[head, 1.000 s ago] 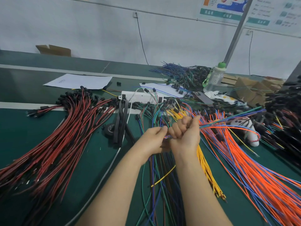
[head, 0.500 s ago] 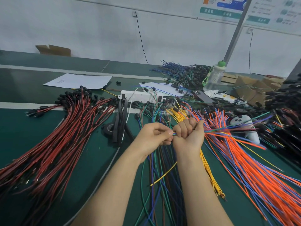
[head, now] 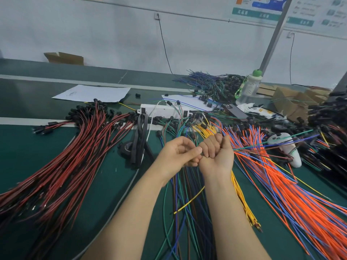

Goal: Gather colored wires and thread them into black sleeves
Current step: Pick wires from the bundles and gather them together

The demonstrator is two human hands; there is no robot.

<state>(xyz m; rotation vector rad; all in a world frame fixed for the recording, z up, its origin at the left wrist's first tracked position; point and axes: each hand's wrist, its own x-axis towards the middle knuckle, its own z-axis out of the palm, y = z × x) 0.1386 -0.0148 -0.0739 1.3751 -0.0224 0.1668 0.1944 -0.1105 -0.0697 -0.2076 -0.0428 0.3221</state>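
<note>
Bunch (head: 244, 148): one, few strands, held above the desk (head: 28, 156) by the right hand (head: 216, 156), fingers (head: 210, 147) curled round it. Its ends are pinched by the left hand (head: 178, 155).
Sleeves (head: 139, 141): a few, on the desk, untouched.
Gathering is judged underway, threading undone.
Nearest piles: four, namely red (head: 75, 147), green-blue (head: 184, 203), yellow (head: 242, 194), orange (head: 291, 184).

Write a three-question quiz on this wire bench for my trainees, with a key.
1. True or false: the right hand grips a bunch of colored wires.
2. On which side of the right hand does the red-and-black wire bundle lie? A: left. B: right. C: directly under it.
3. Fill in: the water bottle has a ___ cap.

Key: 1 true; 2 A; 3 green.
</note>
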